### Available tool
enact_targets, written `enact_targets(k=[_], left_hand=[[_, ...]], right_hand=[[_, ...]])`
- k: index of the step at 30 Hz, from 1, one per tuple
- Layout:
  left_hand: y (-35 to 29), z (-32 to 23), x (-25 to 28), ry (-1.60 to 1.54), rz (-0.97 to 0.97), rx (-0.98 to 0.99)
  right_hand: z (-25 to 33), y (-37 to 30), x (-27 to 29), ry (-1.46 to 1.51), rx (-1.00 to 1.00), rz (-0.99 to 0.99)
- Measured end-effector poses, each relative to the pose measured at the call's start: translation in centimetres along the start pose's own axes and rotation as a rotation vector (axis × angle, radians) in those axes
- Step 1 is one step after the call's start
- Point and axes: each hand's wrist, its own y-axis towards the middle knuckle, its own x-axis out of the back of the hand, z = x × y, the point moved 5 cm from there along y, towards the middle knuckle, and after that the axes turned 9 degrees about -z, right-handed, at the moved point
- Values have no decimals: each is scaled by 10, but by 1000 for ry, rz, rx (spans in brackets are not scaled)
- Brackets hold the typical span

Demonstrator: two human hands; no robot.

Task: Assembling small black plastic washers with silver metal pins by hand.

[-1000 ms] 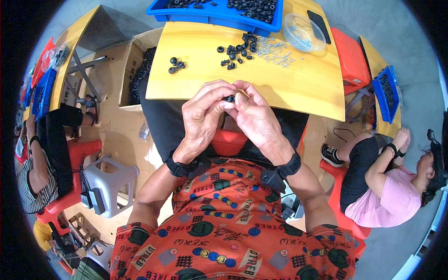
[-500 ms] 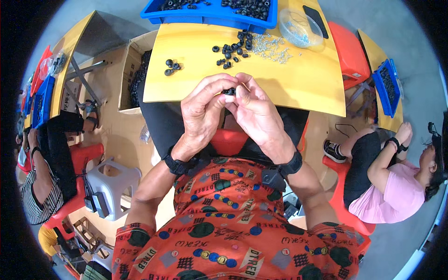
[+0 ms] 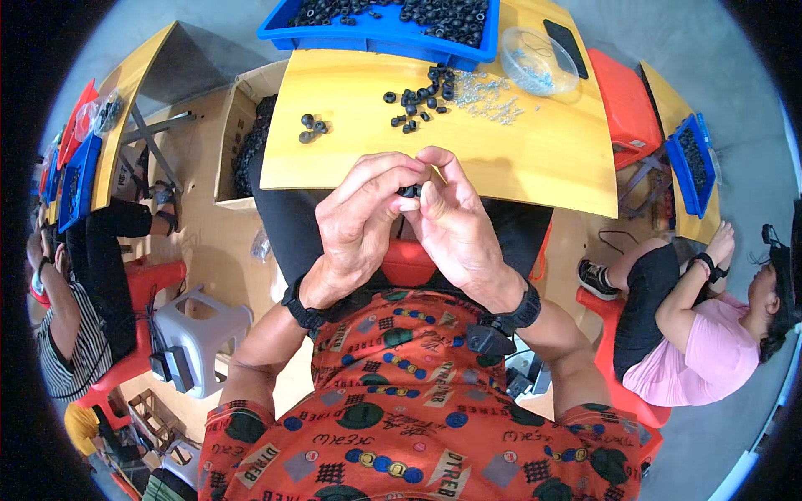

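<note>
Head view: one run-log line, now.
left hand: holding small black part | right hand: holding same part | yellow table: blue tray, clear bowl

Shows brightly lit tan floor [image 3: 213,250], yellow tables [image 3: 351,146] ahead and at both sides, red stools [image 3: 157,284] left and right, plus pale grey plastic stool [image 3: 196,334] at left.

Fingers [image 3: 384,173] pinching black part [image 3: 407,192], yellow table [image 3: 334,160], blue tray [image 3: 368,39] beyond

A: Where is lettering [image 3: 449,474] legible?
B: On the orange shirt [image 3: 393,455], near side of the scene.
A: In what form?
B: Dark block capitals [image 3: 452,469] on slanted cream patches [image 3: 258,464], left and right; loose black script [image 3: 346,438] between them.
</note>
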Motion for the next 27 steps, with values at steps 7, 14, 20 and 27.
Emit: enact_targets(k=[7, 14, 20, 27], left_hand=[[-3, 5, 6, 43, 43, -17], [4, 2, 3, 81, 88, 15], [-1, -1, 2, 149, 95, 10], [-8, 8, 3, 140, 105, 41]], right_hand=[[-4, 4, 4, -27, -43, 7], [5, 4, 7, -29, -72, -11], [0, 4, 15, -4, -68, 16], [-8, 5, 24, 58, -68, -49]])
